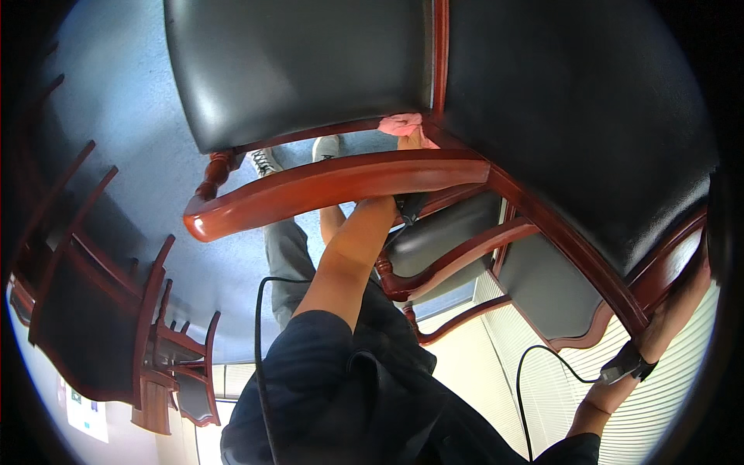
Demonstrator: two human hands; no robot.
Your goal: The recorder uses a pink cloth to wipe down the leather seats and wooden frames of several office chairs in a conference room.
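My left hand (411, 139) reaches beneath the curved wooden armrest (343, 177) of a chair and holds a pink cloth (401, 124) against the wooden edge of its black padded seat (302, 64). The cloth lies near the corner where seat and backrest frame meet. At the far right, my right hand (691, 285) is at the top end of the same chair's black padded backrest (569, 116); its fingers are dark and cannot be made out. Both wrists carry a black strap, and a cable runs to the right one.
Another dark-red wooden armchair (450, 229) stands close behind, beside window blinds (662, 401). Several similar chairs (87, 325) stand at the left on blue carpet (128, 151). Two shoes (264, 161) are on the carpet below the armrest. A black cable (258, 325) hangs near my left arm.
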